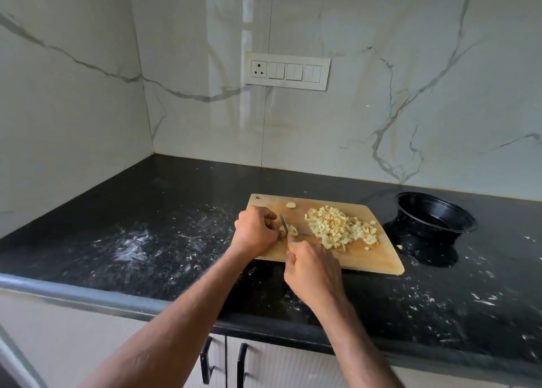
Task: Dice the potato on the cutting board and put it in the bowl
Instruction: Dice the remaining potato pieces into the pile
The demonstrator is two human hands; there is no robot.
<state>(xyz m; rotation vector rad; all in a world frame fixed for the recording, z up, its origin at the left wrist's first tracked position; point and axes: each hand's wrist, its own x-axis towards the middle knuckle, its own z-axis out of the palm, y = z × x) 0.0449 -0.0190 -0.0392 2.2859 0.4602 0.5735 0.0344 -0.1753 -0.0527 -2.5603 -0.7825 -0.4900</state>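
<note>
A wooden cutting board (366,263) lies on the black counter. A heap of pale diced potato (340,226) covers its right half. My left hand (255,230) pinches a small remaining potato piece (290,229) near the board's left side. My right hand (312,270) grips a knife (284,222) whose blade points away from me, set against that piece. A single potato slice (291,205) lies near the board's far edge. The black bowl (434,216) stands to the right of the board, and it looks empty.
The counter (146,241) is speckled with white smears and scraps. One potato bit (399,247) lies on the counter between board and bowl. A switch panel (287,71) is on the marble wall. Cabinet handles (205,361) sit below the counter edge.
</note>
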